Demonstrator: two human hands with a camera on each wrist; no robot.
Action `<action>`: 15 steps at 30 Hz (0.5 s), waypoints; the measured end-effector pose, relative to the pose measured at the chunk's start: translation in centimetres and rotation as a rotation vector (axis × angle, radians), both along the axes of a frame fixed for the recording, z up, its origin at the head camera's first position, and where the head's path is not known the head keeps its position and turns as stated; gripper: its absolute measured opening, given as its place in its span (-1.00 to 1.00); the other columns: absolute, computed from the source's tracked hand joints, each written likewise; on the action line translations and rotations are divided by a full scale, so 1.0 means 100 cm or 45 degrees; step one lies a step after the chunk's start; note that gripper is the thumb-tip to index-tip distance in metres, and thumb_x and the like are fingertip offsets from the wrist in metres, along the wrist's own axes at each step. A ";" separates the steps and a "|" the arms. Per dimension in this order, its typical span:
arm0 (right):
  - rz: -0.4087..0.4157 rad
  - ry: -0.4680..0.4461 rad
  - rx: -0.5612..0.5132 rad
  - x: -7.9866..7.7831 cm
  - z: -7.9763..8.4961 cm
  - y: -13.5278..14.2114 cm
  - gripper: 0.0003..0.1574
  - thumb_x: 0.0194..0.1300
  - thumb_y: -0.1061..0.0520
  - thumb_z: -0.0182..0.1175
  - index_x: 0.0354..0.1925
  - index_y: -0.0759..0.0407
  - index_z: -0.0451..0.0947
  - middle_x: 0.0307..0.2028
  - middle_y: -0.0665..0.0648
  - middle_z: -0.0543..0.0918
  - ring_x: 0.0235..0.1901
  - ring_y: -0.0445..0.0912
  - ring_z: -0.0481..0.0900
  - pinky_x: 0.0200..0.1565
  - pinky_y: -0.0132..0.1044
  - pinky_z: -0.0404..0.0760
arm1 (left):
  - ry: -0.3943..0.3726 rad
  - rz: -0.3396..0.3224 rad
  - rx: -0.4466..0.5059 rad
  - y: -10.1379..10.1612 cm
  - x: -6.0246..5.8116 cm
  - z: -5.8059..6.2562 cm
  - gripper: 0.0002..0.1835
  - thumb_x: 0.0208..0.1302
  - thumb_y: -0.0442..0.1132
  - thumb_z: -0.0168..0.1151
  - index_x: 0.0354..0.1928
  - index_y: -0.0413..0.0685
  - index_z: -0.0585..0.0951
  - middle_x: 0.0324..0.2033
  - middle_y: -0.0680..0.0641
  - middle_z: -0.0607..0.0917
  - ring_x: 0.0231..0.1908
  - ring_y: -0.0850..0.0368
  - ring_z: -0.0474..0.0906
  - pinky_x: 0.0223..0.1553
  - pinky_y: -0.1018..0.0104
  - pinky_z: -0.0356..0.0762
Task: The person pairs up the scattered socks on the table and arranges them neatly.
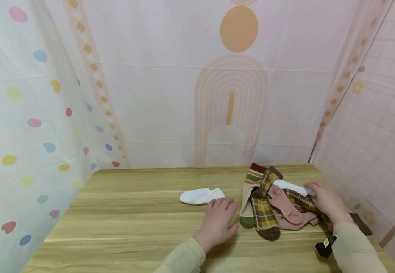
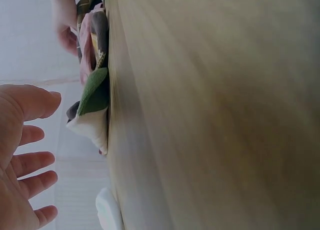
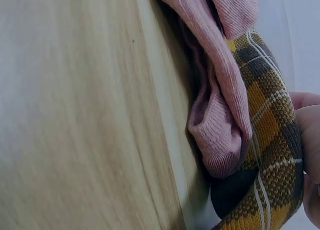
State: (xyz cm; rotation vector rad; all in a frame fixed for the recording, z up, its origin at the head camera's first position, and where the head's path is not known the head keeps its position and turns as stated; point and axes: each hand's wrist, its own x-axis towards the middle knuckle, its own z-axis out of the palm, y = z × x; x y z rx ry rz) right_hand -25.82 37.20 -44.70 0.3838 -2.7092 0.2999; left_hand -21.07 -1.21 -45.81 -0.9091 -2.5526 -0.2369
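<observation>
Pairing looks barely begun: one white ankle sock (image 1: 199, 196) lies flat by itself, while its likely match, a grey-ended white sock (image 1: 290, 187), sits atop the heap, its end pinched by the right hand (image 1: 327, 201). Left in the pile, all jumbled, are pink socks (image 1: 286, 206), yellow-and-brown plaid socks (image 1: 265, 212) and a striped sock (image 1: 252, 182). The left hand (image 1: 219, 222) grasps nothing, fingers spread, just beside the lone sock. The heap crowds the right edge of the surface (image 1: 132, 216), the striped cuff near the back edge; the wide stretch leftward offers most room for moving.
</observation>
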 end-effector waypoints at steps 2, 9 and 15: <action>-0.005 -0.019 0.001 -0.001 0.001 -0.001 -0.53 0.01 0.49 0.30 -0.04 0.34 0.62 -0.07 0.41 0.64 -0.10 0.40 0.53 -0.07 0.29 0.48 | 0.006 -0.009 0.004 0.002 0.000 -0.001 -0.36 0.12 0.05 0.41 0.23 0.01 0.52 0.15 -0.06 0.57 0.18 0.00 0.44 0.19 -0.05 0.34; -0.038 -0.043 0.006 -0.003 0.003 -0.004 -0.67 0.05 0.47 0.30 -0.16 0.30 0.65 -0.15 0.36 0.67 -0.18 0.35 0.58 -0.12 0.24 0.52 | -0.004 -0.028 -0.002 0.011 0.001 0.000 -0.37 0.11 0.07 0.42 0.23 0.06 0.54 0.14 -0.05 0.57 0.16 0.03 0.44 0.17 -0.03 0.34; -0.093 -0.058 -0.008 -0.004 0.002 -0.006 -0.79 0.12 0.44 0.25 -0.25 0.24 0.66 -0.23 0.31 0.68 -0.24 0.31 0.59 -0.18 0.22 0.54 | -0.022 -0.026 -0.017 0.021 0.002 0.002 -0.38 0.15 0.10 0.40 0.23 0.06 0.54 0.15 -0.04 0.57 0.17 0.03 0.42 0.18 -0.01 0.33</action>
